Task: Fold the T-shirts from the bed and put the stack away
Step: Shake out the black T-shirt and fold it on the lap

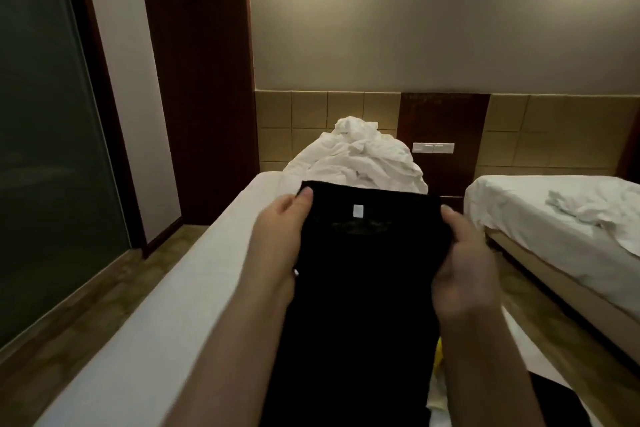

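A black T-shirt (363,281) with a small white neck label hangs lifted above the white bed (166,305), folded lengthwise into a narrow strip. My left hand (280,236) pinches its top left corner, thumb on the front. My right hand (464,263) grips the top right edge with curled fingers. The shirt's lower part drops out of the frame between my forearms. A bit of yellow cloth (438,357) and pale cloth (438,395) show on the bed beside my right forearm; another dark cloth (554,399) lies at the lower right.
A heap of crumpled white bedding (360,156) sits at the head of the bed. A second bed (554,215) with rumpled sheets stands to the right across a narrow gap. A glass door (45,149) and wooden floor (104,295) lie left.
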